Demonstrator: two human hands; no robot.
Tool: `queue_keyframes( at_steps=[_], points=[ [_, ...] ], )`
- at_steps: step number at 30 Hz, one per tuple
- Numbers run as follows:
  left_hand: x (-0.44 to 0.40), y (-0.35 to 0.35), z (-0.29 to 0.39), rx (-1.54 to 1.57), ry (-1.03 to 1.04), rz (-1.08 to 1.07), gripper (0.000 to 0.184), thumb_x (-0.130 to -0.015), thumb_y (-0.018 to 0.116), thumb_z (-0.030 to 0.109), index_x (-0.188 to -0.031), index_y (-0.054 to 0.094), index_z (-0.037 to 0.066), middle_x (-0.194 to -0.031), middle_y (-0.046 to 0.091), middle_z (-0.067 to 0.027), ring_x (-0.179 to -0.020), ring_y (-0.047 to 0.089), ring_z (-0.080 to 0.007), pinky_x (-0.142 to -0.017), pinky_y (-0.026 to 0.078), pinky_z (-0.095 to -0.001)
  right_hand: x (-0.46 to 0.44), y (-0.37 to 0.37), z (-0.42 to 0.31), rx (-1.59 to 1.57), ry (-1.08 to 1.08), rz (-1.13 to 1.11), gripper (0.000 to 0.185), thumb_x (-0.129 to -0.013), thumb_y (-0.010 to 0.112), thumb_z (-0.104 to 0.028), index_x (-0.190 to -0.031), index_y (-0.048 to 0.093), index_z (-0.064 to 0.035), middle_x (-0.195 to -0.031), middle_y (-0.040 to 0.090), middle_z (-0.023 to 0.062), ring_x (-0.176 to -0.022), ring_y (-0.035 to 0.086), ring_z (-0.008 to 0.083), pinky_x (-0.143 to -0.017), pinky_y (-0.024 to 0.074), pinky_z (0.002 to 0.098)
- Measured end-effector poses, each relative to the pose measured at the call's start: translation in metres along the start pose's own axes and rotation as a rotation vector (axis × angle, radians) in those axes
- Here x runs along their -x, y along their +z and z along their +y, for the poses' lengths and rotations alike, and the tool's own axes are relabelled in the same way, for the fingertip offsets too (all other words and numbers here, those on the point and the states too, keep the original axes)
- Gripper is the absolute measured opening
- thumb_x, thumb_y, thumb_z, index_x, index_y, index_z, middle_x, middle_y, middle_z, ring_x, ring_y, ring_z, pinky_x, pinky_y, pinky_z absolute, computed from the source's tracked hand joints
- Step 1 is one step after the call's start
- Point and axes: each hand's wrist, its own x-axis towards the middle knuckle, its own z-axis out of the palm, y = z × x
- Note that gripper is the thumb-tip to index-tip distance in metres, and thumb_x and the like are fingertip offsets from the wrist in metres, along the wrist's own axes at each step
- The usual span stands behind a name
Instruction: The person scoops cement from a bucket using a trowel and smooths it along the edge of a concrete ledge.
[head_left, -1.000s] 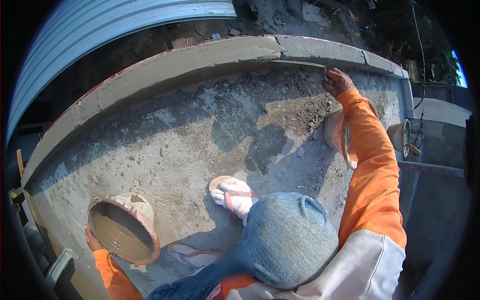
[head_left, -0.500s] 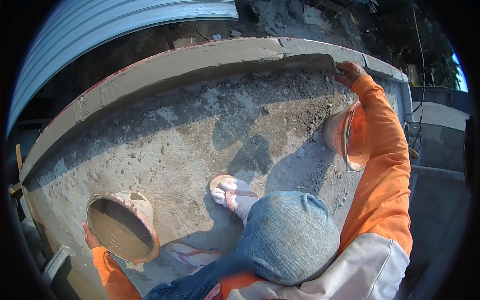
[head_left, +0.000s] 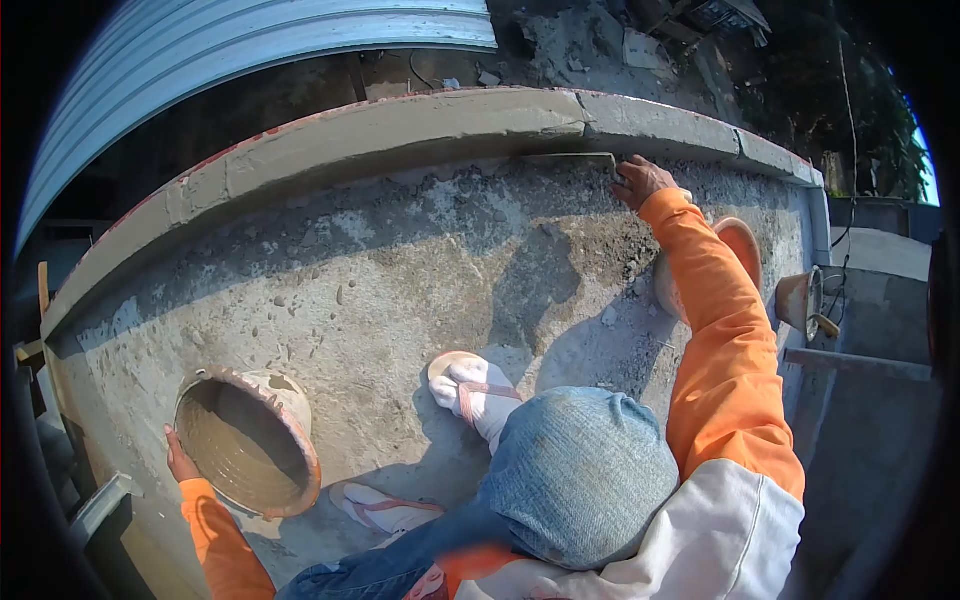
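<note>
My left hand [head_left: 180, 456] grips the outer left rim of a tilted bucket [head_left: 292, 402]. Wet grey-brown mortar [head_left: 228, 450] coats the inside of that bucket. Up at the low curved wall [head_left: 400, 135], my right hand [head_left: 643, 184] is closed around a plastering trowel whose thin blade [head_left: 575, 160] shows nearly edge-on, low on the wall's inner face. The trowel's handle is hidden by my fingers. Smooth grey plaster covers the top of the wall, with a crack running across it.
A second bucket [head_left: 740, 246], orange inside, stands partly behind my right sleeve. Farther right is a small pail [head_left: 797, 302] with a handled tool by it. Rough concrete floor [head_left: 380, 300] with crumbs of mortar lies around my sandalled feet [head_left: 475, 395]. Corrugated metal sheeting [head_left: 250, 60] lies beyond the wall.
My right hand has moved left and down along the wall with the trowel, and the blade has turned nearly edge-on. The small pail has come into sight. My left hand stays on the bucket.
</note>
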Motion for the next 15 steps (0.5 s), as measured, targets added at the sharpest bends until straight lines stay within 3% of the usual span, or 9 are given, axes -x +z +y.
queue_keyframes(
  at_steps=[5, 8, 9, 10, 12, 13, 15],
  points=[
    [0.001, 0.004, 0.002, 0.016, -0.019, 0.017, 0.083, -0.084, 0.051, 0.063, -0.115, 0.054, -0.014, -0.112, 0.058, -0.0163, -0.101, 0.054, -0.0220, -0.092, 0.039, -0.0287, 0.008, -0.033, -0.006, -0.071, -0.072, 0.122, 0.032, -0.076, 0.069, -0.030, -0.092, 0.060, -0.0041, -0.081, 0.052, 0.0125, -0.074, 0.057, 0.0340, -0.064, 0.0451, 0.0422],
    [-0.010, -0.003, -0.010, -0.024, -0.001, 0.006, 0.083, -0.084, 0.051, 0.063, -0.115, 0.055, -0.014, -0.111, 0.059, -0.0159, -0.101, 0.054, -0.0218, -0.092, 0.039, -0.0286, 0.021, -0.049, -0.002, -0.135, 0.017, 0.106, 0.031, -0.076, 0.068, -0.032, -0.089, 0.061, -0.0052, -0.085, 0.055, 0.0128, -0.081, 0.058, 0.0336, -0.070, 0.0462, 0.0432],
    [-0.007, -0.001, -0.005, -0.024, -0.001, 0.002, 0.083, -0.084, 0.051, 0.063, -0.115, 0.055, -0.014, -0.111, 0.059, -0.0159, -0.101, 0.054, -0.0218, -0.092, 0.039, -0.0286, 0.025, -0.050, 0.001, -0.162, -0.009, 0.179, 0.032, -0.074, 0.071, -0.032, -0.088, 0.062, -0.0053, -0.073, 0.052, 0.0103, -0.072, 0.058, 0.0293, -0.064, 0.0460, 0.0387],
    [-0.001, 0.000, 0.002, -0.022, 0.000, -0.006, 0.083, -0.084, 0.051, 0.063, -0.115, 0.055, -0.014, -0.112, 0.058, -0.0164, -0.102, 0.053, -0.0223, -0.092, 0.039, -0.0289, 0.028, -0.051, 0.002, -0.159, -0.008, 0.178, 0.032, -0.074, 0.071, -0.032, -0.088, 0.062, -0.0053, -0.073, 0.052, 0.0103, -0.072, 0.058, 0.0293, -0.064, 0.0460, 0.0387],
    [0.000, 0.003, 0.003, -0.014, 0.002, -0.015, 0.083, -0.084, 0.050, 0.063, -0.115, 0.055, -0.014, -0.112, 0.058, -0.0169, -0.102, 0.053, -0.0228, -0.093, 0.039, -0.0291, 0.036, -0.056, 0.000, -0.289, 0.219, 0.205, 0.033, -0.075, 0.072, -0.033, -0.086, 0.062, -0.0034, -0.062, 0.048, 0.0071, -0.059, 0.056, 0.0203, -0.056, 0.0444, 0.0324],
    [-0.004, 0.001, -0.003, -0.019, 0.013, 0.012, 0.084, -0.084, 0.050, 0.064, -0.115, 0.054, -0.014, -0.113, 0.058, -0.0174, -0.103, 0.053, -0.0234, -0.093, 0.038, -0.0294, 0.038, -0.058, -0.004, -0.285, 0.219, 0.206, 0.033, -0.075, 0.072, -0.033, -0.086, 0.062, -0.0034, -0.062, 0.048, 0.0071, -0.059, 0.056, 0.0203, -0.056, 0.0444, 0.0324],
    [-0.007, -0.001, -0.009, -0.023, 0.024, 0.034, 0.084, -0.083, 0.050, 0.064, -0.116, 0.054, -0.014, -0.114, 0.057, -0.0180, -0.103, 0.053, -0.0241, -0.093, 0.038, -0.0297, 0.042, -0.059, -0.021, -0.646, 0.294, 0.271, 0.035, -0.082, 0.067, -0.036, -0.081, 0.060, -0.0020, -0.059, 0.051, 0.0033, -0.054, 0.054, 0.0130, -0.051, 0.0426, 0.0285]
  ],
)
